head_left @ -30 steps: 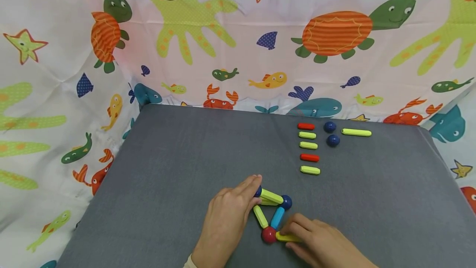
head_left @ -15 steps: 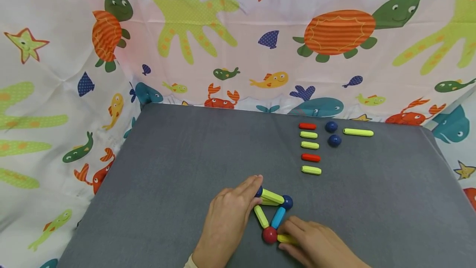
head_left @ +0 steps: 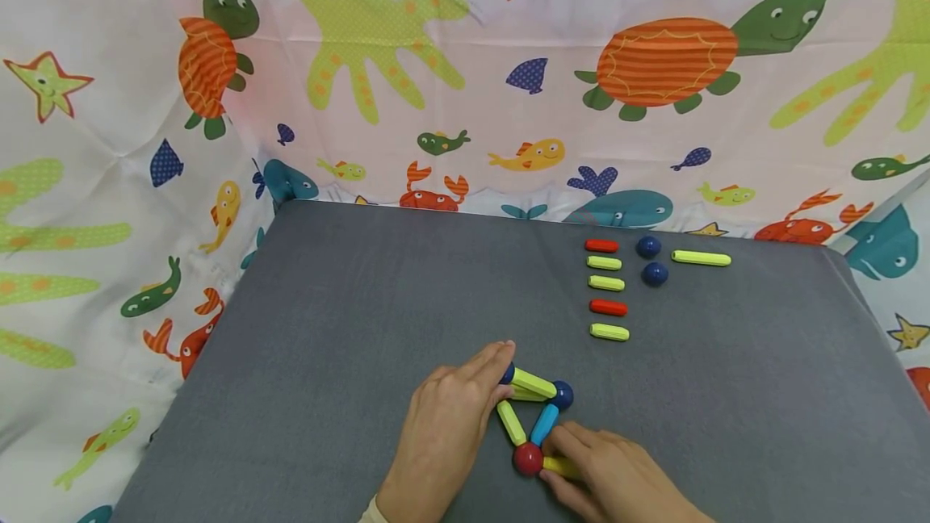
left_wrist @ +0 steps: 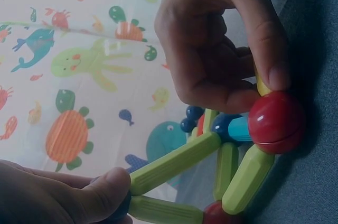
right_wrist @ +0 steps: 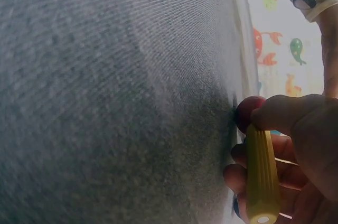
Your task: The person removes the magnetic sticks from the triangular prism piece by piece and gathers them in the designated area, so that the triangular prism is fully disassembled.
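Note:
A frame of magnetic rods and balls stands near the table's front. My left hand (head_left: pixel 446 426) pinches its top dark blue ball (left_wrist: pixel 122 207), mostly covered by the fingers. Light green rods (left_wrist: pixel 174 163) run from there to another dark blue ball (head_left: pixel 563 395) and to a red ball (left_wrist: pixel 222 214) low in the left wrist view. A short light blue rod (head_left: pixel 544 424) joins the second blue ball to a nearer red ball (head_left: pixel 528 459). My right hand (head_left: pixel 610 466) grips a yellow magnetic rod (right_wrist: pixel 261 176) whose end meets that nearer ball; thumb and fingertips lie right at the joint.
Farther back on the grey table (head_left: pixel 349 297), short red rods (head_left: pixel 608 307) and light green rods (head_left: pixel 609 332) lie in a column. Beside them are two dark blue balls (head_left: pixel 655 274) and a longer light green rod (head_left: pixel 701 258). A sea-animal cloth (head_left: pixel 465 87) hangs behind.
My right hand has slid a little to the left along the yellow rod, closer to the red ball. The left hand keeps its hold, and the frame of rods looks the same.

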A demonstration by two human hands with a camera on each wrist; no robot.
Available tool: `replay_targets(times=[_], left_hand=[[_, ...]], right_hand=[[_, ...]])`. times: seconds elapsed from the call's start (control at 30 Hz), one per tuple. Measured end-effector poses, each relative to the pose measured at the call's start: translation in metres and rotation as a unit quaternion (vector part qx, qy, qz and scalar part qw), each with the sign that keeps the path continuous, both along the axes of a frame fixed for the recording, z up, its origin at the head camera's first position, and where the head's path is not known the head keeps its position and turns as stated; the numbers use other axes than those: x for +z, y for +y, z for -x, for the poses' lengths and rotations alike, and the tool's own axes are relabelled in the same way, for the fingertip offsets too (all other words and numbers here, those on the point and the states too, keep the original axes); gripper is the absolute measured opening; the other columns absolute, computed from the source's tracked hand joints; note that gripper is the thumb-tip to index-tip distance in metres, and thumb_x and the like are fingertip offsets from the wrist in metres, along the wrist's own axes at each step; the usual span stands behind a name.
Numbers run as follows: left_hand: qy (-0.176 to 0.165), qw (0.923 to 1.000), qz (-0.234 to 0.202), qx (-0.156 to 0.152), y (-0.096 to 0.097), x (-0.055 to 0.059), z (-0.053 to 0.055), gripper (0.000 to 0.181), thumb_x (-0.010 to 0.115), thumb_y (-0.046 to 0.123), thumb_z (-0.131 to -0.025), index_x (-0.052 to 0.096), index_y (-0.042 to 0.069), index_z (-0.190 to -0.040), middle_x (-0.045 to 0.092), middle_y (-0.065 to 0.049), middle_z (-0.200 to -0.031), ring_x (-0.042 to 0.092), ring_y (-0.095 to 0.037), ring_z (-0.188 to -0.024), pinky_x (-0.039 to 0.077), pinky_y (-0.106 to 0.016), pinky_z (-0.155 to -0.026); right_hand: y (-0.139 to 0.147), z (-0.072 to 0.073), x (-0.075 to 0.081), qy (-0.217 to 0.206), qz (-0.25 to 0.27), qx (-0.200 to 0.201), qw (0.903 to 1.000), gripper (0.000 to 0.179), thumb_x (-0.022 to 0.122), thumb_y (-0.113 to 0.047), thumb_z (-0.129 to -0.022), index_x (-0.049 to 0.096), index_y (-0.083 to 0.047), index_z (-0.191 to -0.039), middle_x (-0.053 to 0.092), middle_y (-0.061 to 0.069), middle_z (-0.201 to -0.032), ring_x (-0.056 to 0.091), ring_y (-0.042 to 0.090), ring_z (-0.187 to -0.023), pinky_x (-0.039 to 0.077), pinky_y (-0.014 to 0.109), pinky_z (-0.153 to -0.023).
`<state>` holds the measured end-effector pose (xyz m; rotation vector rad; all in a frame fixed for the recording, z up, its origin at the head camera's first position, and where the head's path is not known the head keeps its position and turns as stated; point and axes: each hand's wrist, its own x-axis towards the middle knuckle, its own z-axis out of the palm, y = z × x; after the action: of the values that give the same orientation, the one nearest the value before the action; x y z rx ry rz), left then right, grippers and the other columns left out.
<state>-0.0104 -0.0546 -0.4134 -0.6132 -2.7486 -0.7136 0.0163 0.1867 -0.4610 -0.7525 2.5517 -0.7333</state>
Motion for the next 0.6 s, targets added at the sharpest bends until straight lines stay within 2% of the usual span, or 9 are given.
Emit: replay_targets(times=[0.3,0.6], left_hand=[[-0.011,0.9999,-0.003,-0.002,0.0012,0.0007,-0.0004,0.050,0.080,0.027,-0.093,0.070,0.016,-0.141,0.071,0.003,-0.139,0.077,-0.019,-0.092,0.063,-0.039,-0.080],[-0.014,0.9999,-0.005,-0.001,0.0000,0.0004,-0.0010,0.050,0.080,0.028,-0.094,0.069,0.018,-0.142,0.070,0.004,-0.140,0.077,-0.018,-0.094,0.062,-0.039,-0.079]], right_hand=[[-0.0010,-0.0025,-0.0031,-0.013,-0.007,-0.011,0.9998,0.022,0.069,-0.050,-0.102,0.069,-0.030,-0.110,0.048,-0.021,-0.085,0.045,-0.002,-0.064,0.039,0.022,-0.056],[-0.0024,-0.0025,-0.0041,0.004,-0.002,-0.005,1.0000,0.020,0.069,-0.048,-0.103,0.069,-0.028,-0.109,0.046,-0.021,-0.083,0.044,-0.003,-0.061,0.039,0.021,-0.055]])
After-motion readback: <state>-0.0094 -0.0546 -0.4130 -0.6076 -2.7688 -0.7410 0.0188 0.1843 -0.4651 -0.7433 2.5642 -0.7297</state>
